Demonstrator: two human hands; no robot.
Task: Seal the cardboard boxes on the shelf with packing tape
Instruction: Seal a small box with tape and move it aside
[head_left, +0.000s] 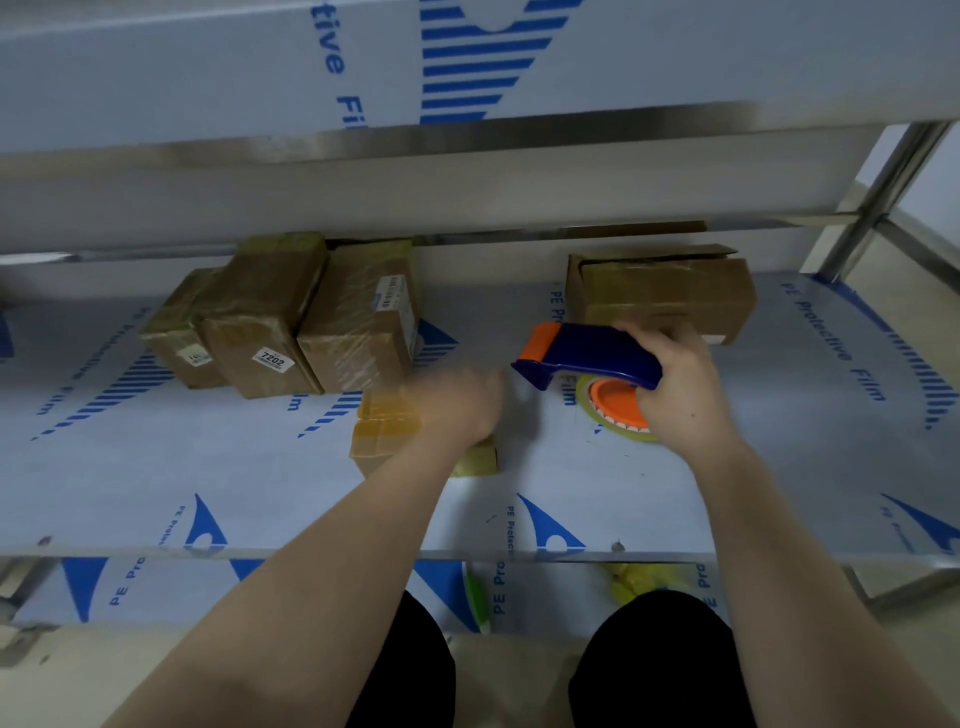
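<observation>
2 hands | L (457, 405) on small box (384, 431), blurry | R (680, 384) grips tape gun (587, 353)

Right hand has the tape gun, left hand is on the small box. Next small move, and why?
Probably bring the tape gun down onto the small box. The right hand holds it just above the shelf, its orange nose pointing at that box, and the blurred left hand rests on the box as if steadying it. Whether its seam is already taped is hard to tell.

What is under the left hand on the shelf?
A small cardboard box with yellowish tape lies under the left hand. The hand and forearm cover its right part, so the seam there is hidden.
</observation>
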